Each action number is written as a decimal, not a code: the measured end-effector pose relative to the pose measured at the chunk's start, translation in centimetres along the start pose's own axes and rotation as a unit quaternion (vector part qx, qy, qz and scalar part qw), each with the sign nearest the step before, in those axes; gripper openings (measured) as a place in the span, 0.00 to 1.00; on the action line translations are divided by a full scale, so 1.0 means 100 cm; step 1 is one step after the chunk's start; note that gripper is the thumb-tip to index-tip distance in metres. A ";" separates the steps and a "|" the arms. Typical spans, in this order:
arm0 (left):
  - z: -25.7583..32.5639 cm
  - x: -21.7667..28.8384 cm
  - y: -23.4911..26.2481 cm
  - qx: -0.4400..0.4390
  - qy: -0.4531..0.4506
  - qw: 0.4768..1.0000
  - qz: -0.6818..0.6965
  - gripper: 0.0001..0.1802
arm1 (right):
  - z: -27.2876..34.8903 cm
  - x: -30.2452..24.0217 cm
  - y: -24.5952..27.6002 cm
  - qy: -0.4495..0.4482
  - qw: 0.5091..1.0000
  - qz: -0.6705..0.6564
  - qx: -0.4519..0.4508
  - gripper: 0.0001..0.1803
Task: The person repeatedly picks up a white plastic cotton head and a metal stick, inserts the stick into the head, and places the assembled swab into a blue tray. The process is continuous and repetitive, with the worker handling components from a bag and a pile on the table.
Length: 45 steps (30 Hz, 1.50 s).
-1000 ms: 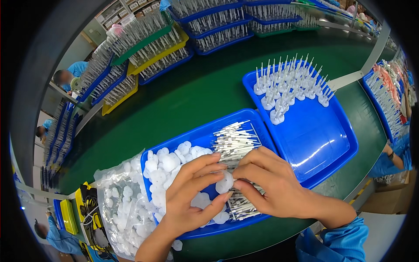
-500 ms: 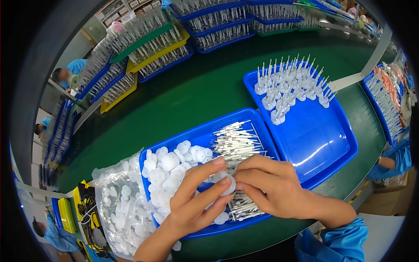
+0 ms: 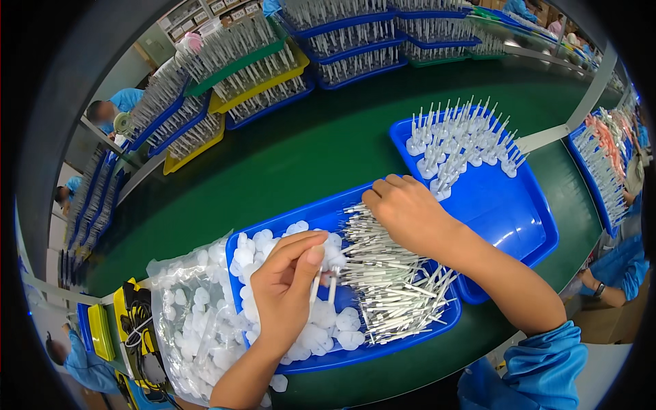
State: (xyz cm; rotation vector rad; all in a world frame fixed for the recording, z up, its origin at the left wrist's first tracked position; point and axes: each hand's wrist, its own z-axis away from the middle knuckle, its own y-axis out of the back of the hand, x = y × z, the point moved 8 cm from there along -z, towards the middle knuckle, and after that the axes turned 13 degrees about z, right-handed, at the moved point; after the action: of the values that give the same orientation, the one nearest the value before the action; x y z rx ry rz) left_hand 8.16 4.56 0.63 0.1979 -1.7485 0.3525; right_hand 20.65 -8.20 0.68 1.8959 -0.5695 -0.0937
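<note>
- The left hand (image 3: 280, 290) I steer bends thumb and fingers close above white translucent plastic discs (image 3: 349, 339); two pale slender rods (image 3: 333, 288) show beneath, their hold unclear.
- My right hand (image 3: 410, 215) curls over heaped thin white rods (image 3: 393, 287) in a blue plastic tray (image 3: 326, 210), fingertips hidden, grip untellable.
- I'd judge pinching one rod singly best, sparing its crossed neighbours.

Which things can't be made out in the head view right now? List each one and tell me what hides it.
In the head view:
Right hand: fingertips and anything they hold, hidden behind its curled fingers.
Left hand: its full grip, hidden by its own thumb and fingers.
White discs: those beneath the left hand, covered by it.
Partly filled blue tray: some of its near side, behind the right forearm.
Uppermost far tray: cut off by the top edge.
</note>
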 end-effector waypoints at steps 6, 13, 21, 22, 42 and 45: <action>0.003 -0.014 -0.008 0.001 0.106 0.989 0.106 0.10 | 0.014 0.000 0.043 -0.086 0.967 -0.235 0.042 0.09; 0.008 -0.018 -0.022 -0.065 0.129 0.973 0.182 0.07 | 0.050 -0.021 0.065 -0.150 0.862 -0.482 0.043 0.11; 0.007 -0.012 -0.025 -0.082 0.116 0.961 0.237 0.06 | 0.052 -0.019 0.067 -0.134 0.879 -0.455 0.051 0.08; 0.007 -0.012 -0.026 -0.084 0.115 0.961 0.237 0.06 | 0.052 -0.019 0.066 -0.135 0.880 -0.454 0.050 0.08; 0.009 0.007 -0.027 -0.117 -0.018 0.989 0.086 0.14 | 0.053 -0.020 0.066 -0.117 0.892 -0.435 -0.043 0.06; 0.009 0.004 -0.026 -0.116 -0.003 0.988 0.104 0.13 | 0.054 -0.018 0.063 -0.128 0.879 -0.455 -0.055 0.07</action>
State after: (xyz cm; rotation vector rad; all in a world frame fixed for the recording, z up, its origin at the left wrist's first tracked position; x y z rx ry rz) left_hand 8.11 1.90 1.20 -0.1526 -1.8047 0.2952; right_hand 15.12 -13.87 3.82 1.9000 0.2075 -0.9770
